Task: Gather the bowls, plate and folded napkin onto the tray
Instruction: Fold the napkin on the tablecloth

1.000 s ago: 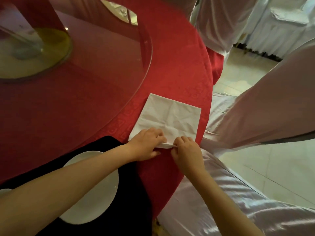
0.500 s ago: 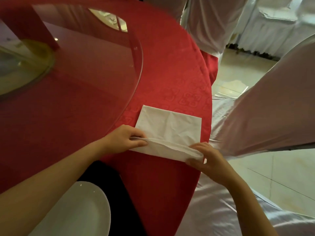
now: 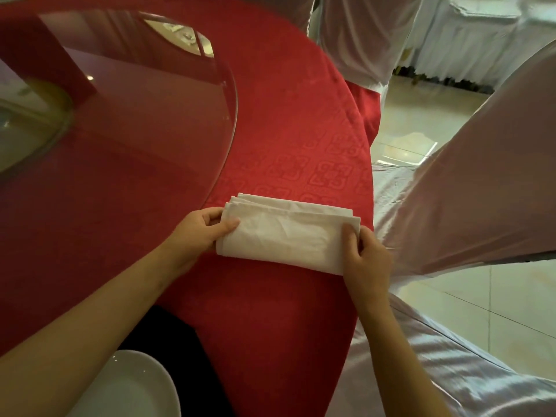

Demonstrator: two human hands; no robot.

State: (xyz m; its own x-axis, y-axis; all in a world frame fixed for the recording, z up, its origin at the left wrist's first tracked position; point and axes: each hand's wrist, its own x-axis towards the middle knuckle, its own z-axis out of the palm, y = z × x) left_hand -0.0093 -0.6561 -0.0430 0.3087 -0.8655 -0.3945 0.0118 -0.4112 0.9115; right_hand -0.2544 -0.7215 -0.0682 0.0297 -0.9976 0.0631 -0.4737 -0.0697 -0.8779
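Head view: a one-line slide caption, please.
Left hand and right hand grip the ends of a folded white napkin on the red tablecloth.

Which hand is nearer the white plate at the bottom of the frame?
Left. The left hand grips the left end of the napkin, above and right of the plate; the right hand holds the napkin's other end, farther away.

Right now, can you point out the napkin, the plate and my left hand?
napkin [image 3: 285,240]: head view, middle of its folded top layer.
plate [image 3: 129,386]: head view, bare white surface near the rim.
left hand [image 3: 195,234]: head view, middle of the hand.
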